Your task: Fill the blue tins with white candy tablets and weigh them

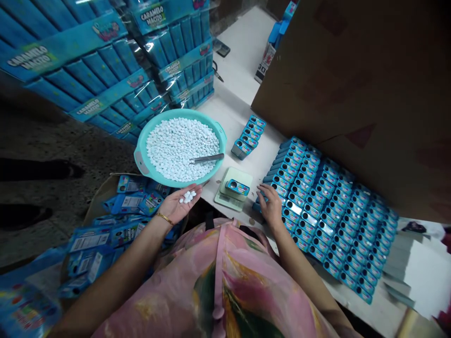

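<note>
My left hand point(179, 203) is palm up beside the near rim of a turquoise basin point(215, 174), with several white round candies point(188, 197) lying in its palm. The basin is full of the same candies point(179, 145), and a metal utensil point(207, 158) rests on them. On a small pale scale point(229, 202) stands one blue candy box point(237, 187) with a dark round hole in its top. My right hand point(270, 203), fingers loosely bent and apart, is at the left edge of the rows of blue boxes point(312, 202). Whether its fingertips touch a box I cannot tell.
A short row of blue boxes point(249, 136) stands behind the scale. Large wrapped packs point(102, 70) are stacked at the left. A tall cardboard sheet point(352, 94) rises behind the box rows. An open carton of blue packaging point(105, 234) sits low at the left. Scissors point(217, 72) lie farther back.
</note>
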Demonstrator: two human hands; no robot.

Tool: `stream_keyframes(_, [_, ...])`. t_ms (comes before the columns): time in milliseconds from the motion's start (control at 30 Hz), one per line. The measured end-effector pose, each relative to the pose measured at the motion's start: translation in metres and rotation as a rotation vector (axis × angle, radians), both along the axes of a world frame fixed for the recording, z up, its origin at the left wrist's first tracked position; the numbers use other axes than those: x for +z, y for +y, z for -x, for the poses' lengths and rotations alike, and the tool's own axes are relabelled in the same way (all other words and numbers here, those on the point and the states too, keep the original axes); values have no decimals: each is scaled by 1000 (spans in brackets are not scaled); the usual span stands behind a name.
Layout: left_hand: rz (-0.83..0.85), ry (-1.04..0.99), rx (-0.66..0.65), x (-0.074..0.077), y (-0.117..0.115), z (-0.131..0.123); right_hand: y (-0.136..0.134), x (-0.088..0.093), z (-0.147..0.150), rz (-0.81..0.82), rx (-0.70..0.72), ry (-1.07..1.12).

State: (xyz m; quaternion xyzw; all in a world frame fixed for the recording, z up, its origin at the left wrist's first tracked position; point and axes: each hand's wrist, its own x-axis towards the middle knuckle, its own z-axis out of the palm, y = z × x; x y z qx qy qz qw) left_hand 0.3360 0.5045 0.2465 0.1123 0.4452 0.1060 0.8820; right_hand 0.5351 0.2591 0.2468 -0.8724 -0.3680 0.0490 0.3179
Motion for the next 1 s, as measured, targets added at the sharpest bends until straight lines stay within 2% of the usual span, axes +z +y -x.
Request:
stream_keyframes(333, [-13,-35,-20,1,0,0,7,4,5,-26,-4,9])
stream_keyframes(700, [48,-26,-54,9,-8,-18,21,10,19,-3,29,27])
stream_keyframes(767, [49,-32,-50,9,-8,-20,20,2,22,2,10,62])
stream_keyframes(933, [62,-39,-54,3,-9,-26,26,-32,22,29,27,188])
stream_keyframes(1000, [76,-31,-58,-1,-12,-31,34,-34,21,21,46,214])
